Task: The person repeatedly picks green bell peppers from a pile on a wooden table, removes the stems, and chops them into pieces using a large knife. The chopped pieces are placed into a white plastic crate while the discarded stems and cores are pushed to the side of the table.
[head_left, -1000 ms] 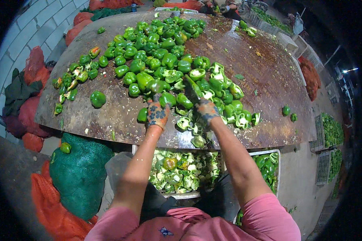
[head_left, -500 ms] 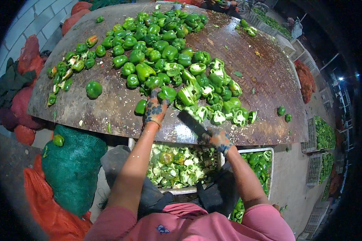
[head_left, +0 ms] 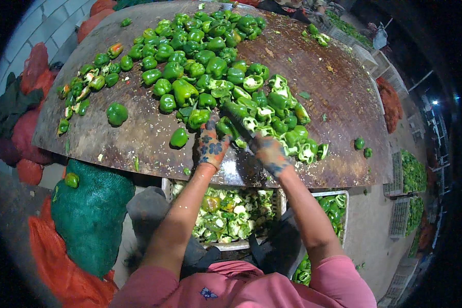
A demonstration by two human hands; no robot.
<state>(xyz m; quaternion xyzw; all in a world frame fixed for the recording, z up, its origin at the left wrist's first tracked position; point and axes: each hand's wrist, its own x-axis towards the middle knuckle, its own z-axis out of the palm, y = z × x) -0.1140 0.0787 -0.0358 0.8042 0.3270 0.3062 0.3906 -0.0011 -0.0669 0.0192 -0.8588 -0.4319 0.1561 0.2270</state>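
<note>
My left hand (head_left: 212,147), in a patterned work glove, grips a green bell pepper (head_left: 224,127) between fingers and thumb at the front of the pile. My right hand (head_left: 270,154), gloved too, is closed round the handle of a broad dark knife (head_left: 238,122). Its blade points up and left, right beside the held pepper and partly over it. Whole green bell peppers (head_left: 185,92) heap up beyond my left hand. Cut, hollowed peppers (head_left: 280,102) lie beyond and right of the knife. A lone whole pepper (head_left: 178,138) rests left of my left hand.
The worn table (head_left: 333,113) is strewn with seeds. Below its front edge stand a crate of pepper cores and scraps (head_left: 231,220) and a crate of cut peppers (head_left: 336,210). A full green mesh sack (head_left: 90,215) is at left. More crates (head_left: 398,174) line the right.
My left hand has shifted right and slightly nearer with the pepper. The knife has moved up and left to that pepper, and my right hand has moved farther onto the table.
</note>
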